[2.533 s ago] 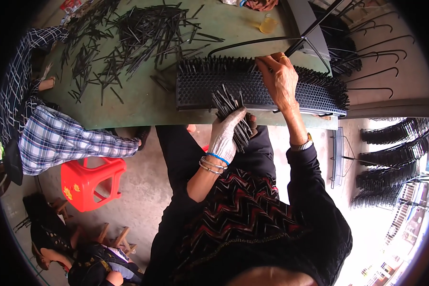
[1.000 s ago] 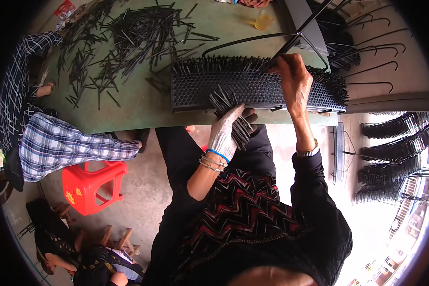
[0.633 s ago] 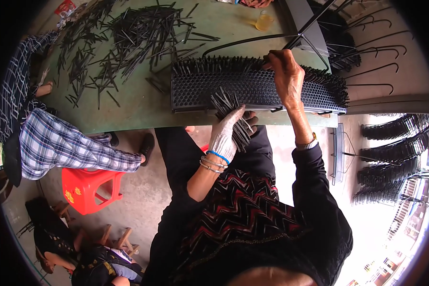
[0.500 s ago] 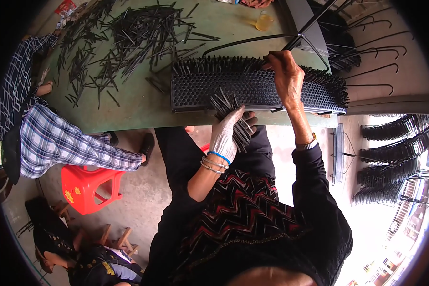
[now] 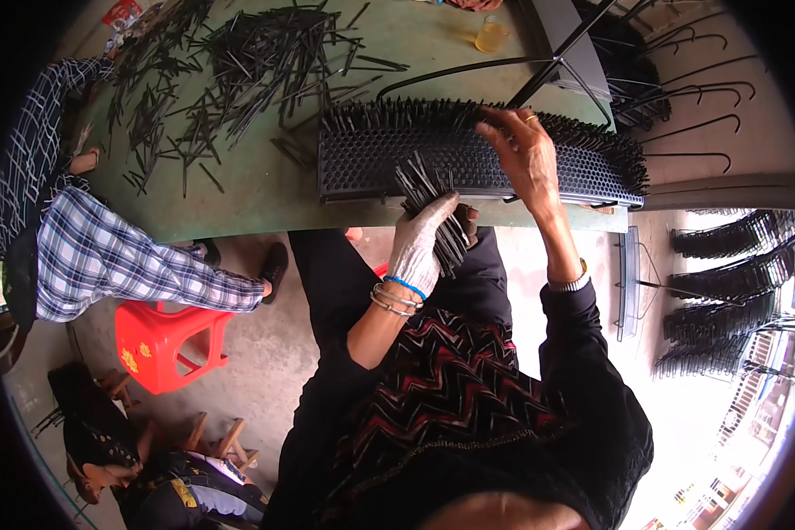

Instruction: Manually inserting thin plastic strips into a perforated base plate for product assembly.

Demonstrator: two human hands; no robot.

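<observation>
A long, curved black panel full of round holes stands at the table's near edge. Thin black sticks bristle in a dense band along its far side. My left hand, in a white glove, is closed round a bundle of black sticks just in front of the panel. Bare and wearing a ring, my right hand reaches over the panel. Its thumb and forefinger are bent together at the band of sticks; what lies between the fingertips is too small and blurred to make out.
Loose black sticks lie heaped on the green table. A glass of yellow liquid stands beyond the panel, near a black metal rod frame. At left are a person in plaid trousers and a red stool.
My right hand has shifted slightly down and left, its fingers now lower over the stick band. My left hand keeps its bundle in nearly the same place.
</observation>
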